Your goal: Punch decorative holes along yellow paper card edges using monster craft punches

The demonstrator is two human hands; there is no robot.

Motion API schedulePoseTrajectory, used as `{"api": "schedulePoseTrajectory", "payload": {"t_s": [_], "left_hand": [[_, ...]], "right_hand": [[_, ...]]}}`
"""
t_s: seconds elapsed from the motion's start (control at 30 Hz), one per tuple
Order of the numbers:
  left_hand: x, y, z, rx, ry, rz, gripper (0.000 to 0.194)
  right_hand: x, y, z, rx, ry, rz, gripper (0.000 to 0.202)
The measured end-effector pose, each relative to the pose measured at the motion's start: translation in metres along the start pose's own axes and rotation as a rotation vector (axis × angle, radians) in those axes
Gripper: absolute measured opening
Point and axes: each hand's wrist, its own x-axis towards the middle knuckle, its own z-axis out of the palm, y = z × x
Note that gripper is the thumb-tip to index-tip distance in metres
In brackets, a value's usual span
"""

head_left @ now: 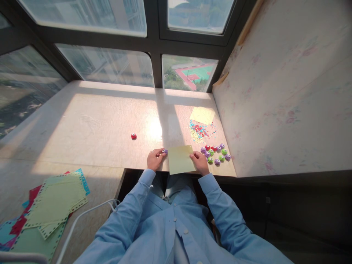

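A pale yellow sheet of paper is in front of me at the table's near edge, its lower part reaching over the edge. My right hand pinches the sheet's right side. In the fingers of my left hand is a small purple craft punch, close to the sheet's left edge; I cannot tell if the paper is inside it. Several purple, green and red punches lie in a group just right of my right hand. A single red punch sits apart, beyond my left hand.
Behind the punches lies a scatter of red, blue and yellow paper bits, with another yellow sheet beyond. Coloured sheets with punched edges are stacked at lower left, near a white cable. A papered wall bounds the right side.
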Motion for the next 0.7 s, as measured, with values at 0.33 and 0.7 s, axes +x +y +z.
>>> {"api": "schedulePoseTrajectory", "payload": {"t_s": [0.33, 0.7], "left_hand": [[-0.0012, -0.0014, 0.0007, -0.012, 0.014, 0.021, 0.031], [-0.0027, 0.0011, -0.0003, -0.004, 0.011, 0.016, 0.032]], "right_hand": [[0.0014, -0.0008, -0.0025, 0.019, -0.002, 0.025, 0.038], [-0.0027, -0.0012, -0.0008, 0.021, -0.012, 0.007, 0.038]]}}
